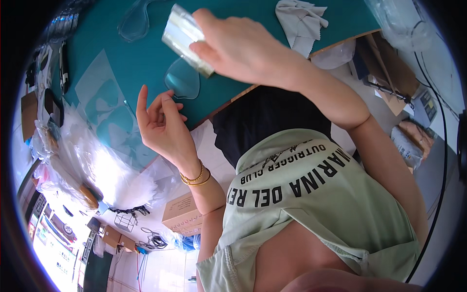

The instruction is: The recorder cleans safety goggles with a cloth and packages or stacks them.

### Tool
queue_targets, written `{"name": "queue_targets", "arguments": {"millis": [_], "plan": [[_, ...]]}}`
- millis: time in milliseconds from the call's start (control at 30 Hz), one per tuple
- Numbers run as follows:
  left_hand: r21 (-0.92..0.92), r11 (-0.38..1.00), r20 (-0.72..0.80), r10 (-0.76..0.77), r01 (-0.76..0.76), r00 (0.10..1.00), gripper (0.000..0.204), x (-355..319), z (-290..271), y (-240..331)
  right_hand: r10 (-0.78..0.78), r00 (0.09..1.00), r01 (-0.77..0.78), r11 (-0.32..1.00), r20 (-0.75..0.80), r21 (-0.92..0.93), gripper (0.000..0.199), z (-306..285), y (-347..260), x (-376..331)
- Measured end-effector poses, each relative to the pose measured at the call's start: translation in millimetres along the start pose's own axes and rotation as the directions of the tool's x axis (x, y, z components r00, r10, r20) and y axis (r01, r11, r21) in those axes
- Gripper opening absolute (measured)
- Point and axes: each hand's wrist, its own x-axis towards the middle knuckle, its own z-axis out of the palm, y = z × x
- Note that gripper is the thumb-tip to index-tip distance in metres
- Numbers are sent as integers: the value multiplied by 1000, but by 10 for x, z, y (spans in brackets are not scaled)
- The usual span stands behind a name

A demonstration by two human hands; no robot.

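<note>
My right hand [233, 44] is closed around a pale, shiny block [181, 35] with clear faces, held tilted above the green table mat [233, 92]. Its exact kind I cannot make out. Below it, near the table's front edge, lies a clear curved plastic piece [184, 80], rounded like a lens. My left hand [165, 121] is at that piece's left edge with its index finger raised and the other fingers loosely bent. Its fingertips reach the rim; whether they touch it I cannot tell.
Another clear curved piece [134, 23] lies farther back. A clear plastic sheet [104, 80] is on the left, beside heaped plastic bags [112, 168]. A grey-white cloth [300, 24] lies at the back right. Cardboard boxes [182, 214] stand on the floor; a black cable [443, 160] hangs at right.
</note>
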Motion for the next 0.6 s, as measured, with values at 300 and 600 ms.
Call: {"name": "queue_targets", "arguments": {"millis": [300,600], "plan": [[8,1000,-52,13,-13,999,39,-19,-47,-103,-97,994,90,986,46,138,30,158,-59,-40],[34,999,14,-42,41,999,32,30,-156,-42,-140,980,122,984,144,130,31,308,-278,-127]]}}
